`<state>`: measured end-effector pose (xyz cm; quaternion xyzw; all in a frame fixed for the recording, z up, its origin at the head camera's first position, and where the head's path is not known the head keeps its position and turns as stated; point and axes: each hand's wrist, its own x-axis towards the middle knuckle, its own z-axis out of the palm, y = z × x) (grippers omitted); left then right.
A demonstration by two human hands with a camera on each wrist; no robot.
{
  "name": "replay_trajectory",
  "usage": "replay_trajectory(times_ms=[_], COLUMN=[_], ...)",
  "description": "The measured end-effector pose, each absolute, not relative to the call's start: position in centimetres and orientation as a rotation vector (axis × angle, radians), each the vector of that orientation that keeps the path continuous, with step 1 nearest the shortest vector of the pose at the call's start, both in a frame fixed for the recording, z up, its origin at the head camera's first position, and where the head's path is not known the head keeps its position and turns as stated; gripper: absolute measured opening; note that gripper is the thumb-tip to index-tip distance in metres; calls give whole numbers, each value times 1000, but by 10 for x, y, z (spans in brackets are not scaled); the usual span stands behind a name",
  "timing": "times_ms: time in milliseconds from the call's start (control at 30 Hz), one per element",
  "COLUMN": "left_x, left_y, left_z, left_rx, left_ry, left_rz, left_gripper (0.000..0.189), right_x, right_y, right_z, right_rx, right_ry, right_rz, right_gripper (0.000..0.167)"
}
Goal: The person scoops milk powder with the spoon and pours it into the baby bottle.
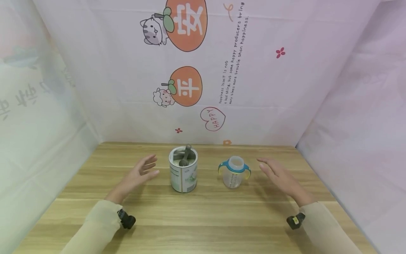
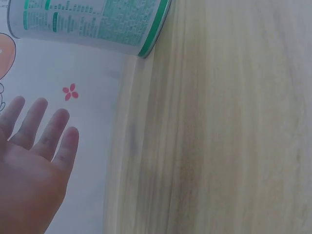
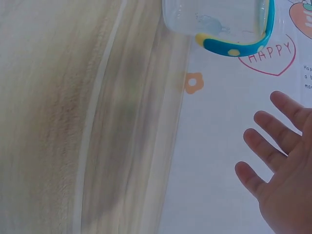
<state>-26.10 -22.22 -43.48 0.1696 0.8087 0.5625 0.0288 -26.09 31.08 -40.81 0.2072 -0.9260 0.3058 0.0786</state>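
A milk powder can (image 1: 184, 178) without its lid stands upright on the table, pale powder showing inside. A grey scoop (image 1: 186, 155) leans in its mouth, the handle reaching past the rim. To the can's right stands a clear baby bottle (image 1: 233, 178) without a top, fitted with a blue and yellow two-handled ring (image 1: 234, 167). My left hand (image 1: 140, 174) is held left of the can, apart from it, fingers spread and holding nothing. My right hand (image 1: 280, 178) is just right of the bottle, its loose fingers apart from the handle; the right wrist view shows an empty palm.
The wooden table (image 1: 203, 218) ends at a white printed cloth (image 1: 253, 120) hanging behind it. More white cloth (image 1: 358, 116) hangs along both sides. Both wrists carry a small black device (image 1: 127, 219) on a strap.
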Motion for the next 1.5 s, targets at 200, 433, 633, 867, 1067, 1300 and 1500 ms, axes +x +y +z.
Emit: replay_trajectory(times_ms=[200, 433, 633, 867, 1067, 1300, 1500], left_x=[-267, -275, -279, -283, -286, -288, -290], left_y=[-210, -190, -178, -166, -157, -147, -141], left_z=[-437, -437, -439, -437, -435, -437, -437], left_rx=[564, 578, 610, 632, 577, 594, 566], left_ry=[2498, 2536, 2518, 2510, 2487, 2447, 2428], left_rz=[1747, 1679, 1710, 1736, 1750, 1852, 1921], left_gripper=[76, 90, 90, 91, 101, 104, 109], right_x=[-261, -262, -264, -266, -267, -266, -267], right_y=[309, 305, 299, 292, 284, 275, 265], right_z=[-405, -402, -401, -398, -395, -389, -382], right_rx=[622, 631, 668, 684, 729, 753, 788], right_ry=[-2748, -2730, -2702, -2697, -2677, -2654, -2640], right_rz=[930, 939, 934, 930, 909, 935, 930], right_gripper=[49, 49, 46, 45, 43, 43, 42])
